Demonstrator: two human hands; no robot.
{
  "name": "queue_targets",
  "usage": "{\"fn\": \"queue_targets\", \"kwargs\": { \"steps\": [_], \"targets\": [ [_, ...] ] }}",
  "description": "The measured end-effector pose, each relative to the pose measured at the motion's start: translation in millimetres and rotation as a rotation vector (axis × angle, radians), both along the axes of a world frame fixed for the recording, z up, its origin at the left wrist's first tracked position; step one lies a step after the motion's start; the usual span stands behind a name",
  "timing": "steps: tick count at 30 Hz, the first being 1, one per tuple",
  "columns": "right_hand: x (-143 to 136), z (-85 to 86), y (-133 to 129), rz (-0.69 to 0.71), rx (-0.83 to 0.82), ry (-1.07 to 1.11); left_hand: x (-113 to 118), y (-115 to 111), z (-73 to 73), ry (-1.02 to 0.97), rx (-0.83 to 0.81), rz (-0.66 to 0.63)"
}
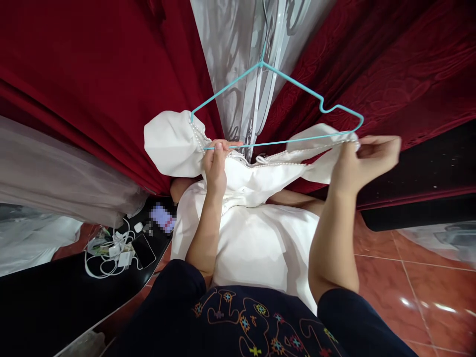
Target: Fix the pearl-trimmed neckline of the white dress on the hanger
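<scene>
A white dress (pixel 260 238) with a pearl-trimmed neckline and puffy sleeves spreads across my lap. Its left sleeve (pixel 169 141) is looped over the left end of a light-blue clothes hanger (pixel 293 82), whose hook points up at the top. My left hand (pixel 217 166) grips the hanger's bottom bar near that end, beside the neckline. At the other end, my right hand (pixel 353 158) pinches the pearl-edged shoulder of the dress, close under the hanger's right corner. The fabric inside the right hand's grip is hidden.
Dark red garments (pixel 92 64) hang on both sides, with clear plastic covers (pixel 238 59) between them. At left, a black bench (pixel 55 292) bears a phone (pixel 144 250), white cables (pixel 107 267) and a blurred item. Red floor tiles (pixel 386 277) show at right.
</scene>
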State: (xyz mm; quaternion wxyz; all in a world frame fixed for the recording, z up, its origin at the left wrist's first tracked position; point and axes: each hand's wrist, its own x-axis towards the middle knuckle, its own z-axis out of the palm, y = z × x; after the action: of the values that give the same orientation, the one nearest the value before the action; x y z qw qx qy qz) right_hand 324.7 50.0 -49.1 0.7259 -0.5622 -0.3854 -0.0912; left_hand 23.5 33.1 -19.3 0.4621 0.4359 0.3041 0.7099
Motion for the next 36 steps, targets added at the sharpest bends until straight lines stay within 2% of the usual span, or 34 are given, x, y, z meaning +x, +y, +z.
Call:
{"fn": "queue_targets", "kwargs": {
  "steps": [3, 6, 10, 16, 19, 20, 22, 25, 27, 31, 34, 36],
  "targets": [
    [27, 22.3, 13, -0.006, -0.002, -0.083, 3, 1, -3.2, -0.022, 0.002, 0.004],
    [27, 49.5, 20, 0.047, -0.009, -0.181, 4, 0, -3.2, -0.005, -0.021, 0.021],
    [11, 72.9, 24, 0.052, -0.001, -0.222, -1, -3, 0.4, 0.010, -0.029, 0.017],
    [-14, 89.7, 30, 0.115, -0.046, -0.238, -6, -4, 0.6, 0.041, -0.024, 0.004],
    [-46, 95.9, 15, 0.261, -0.018, -0.234, -3, -2, -1.9, 0.037, -0.010, 0.001],
    [-59, 96.8, 6, 0.362, 0.001, -0.213, -2, -1, -2.6, 0.027, -0.002, -0.006],
    [-84, 96.0, -13, 0.550, 0.036, -0.163, -2, -1, -3.0, 0.018, 0.007, -0.015],
    [-110, 88.4, -37, 0.673, 0.003, -0.122, -4, -2, -1.1, 0.061, -0.010, -0.004],
    [-119, 78.5, -43, 0.763, -0.122, -0.123, -6, -3, 0.9, 0.102, -0.034, 0.003],
    [-131, 50.0, -37, 0.997, -0.431, -0.135, -6, -4, 2.4, 0.102, -0.060, -0.029],
    [-141, 31.0, -33, 0.982, -0.425, -0.044, -10, -9, 3.8, 0.109, -0.090, -0.099],
    [-145, 23.8, -35, 0.932, -0.363, 0.012, -16, -19, 9.8, 0.189, -0.171, -0.206]
  ]
}}
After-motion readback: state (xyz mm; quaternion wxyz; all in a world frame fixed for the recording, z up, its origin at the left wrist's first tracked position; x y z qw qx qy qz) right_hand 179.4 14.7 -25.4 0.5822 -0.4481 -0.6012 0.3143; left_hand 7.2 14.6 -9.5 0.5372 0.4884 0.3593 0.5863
